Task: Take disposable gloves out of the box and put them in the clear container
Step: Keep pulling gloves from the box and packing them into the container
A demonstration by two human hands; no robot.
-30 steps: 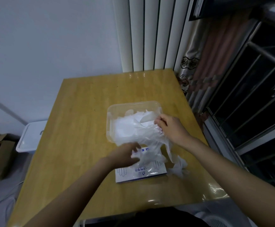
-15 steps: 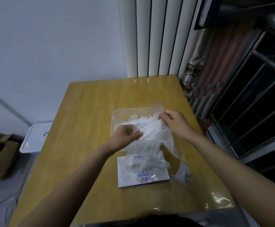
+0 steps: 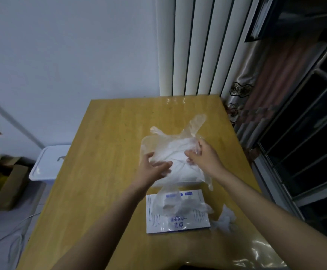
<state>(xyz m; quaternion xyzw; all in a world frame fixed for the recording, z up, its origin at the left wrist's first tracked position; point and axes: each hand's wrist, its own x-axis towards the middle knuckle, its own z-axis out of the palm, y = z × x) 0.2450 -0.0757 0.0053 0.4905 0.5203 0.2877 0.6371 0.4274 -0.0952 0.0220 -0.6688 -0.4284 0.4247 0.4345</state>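
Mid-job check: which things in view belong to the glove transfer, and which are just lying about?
For the job: gloves, clear container, glove box, stray glove right of the box, left hand and right hand on the pile.
Lying about: white lidded bin on the floor, cardboard box, curtain.

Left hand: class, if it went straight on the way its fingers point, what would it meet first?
The heap of gloves in the clear container: the left hand points right, into it, seemingly touching. The right hand lies beyond, though depth is unclear.
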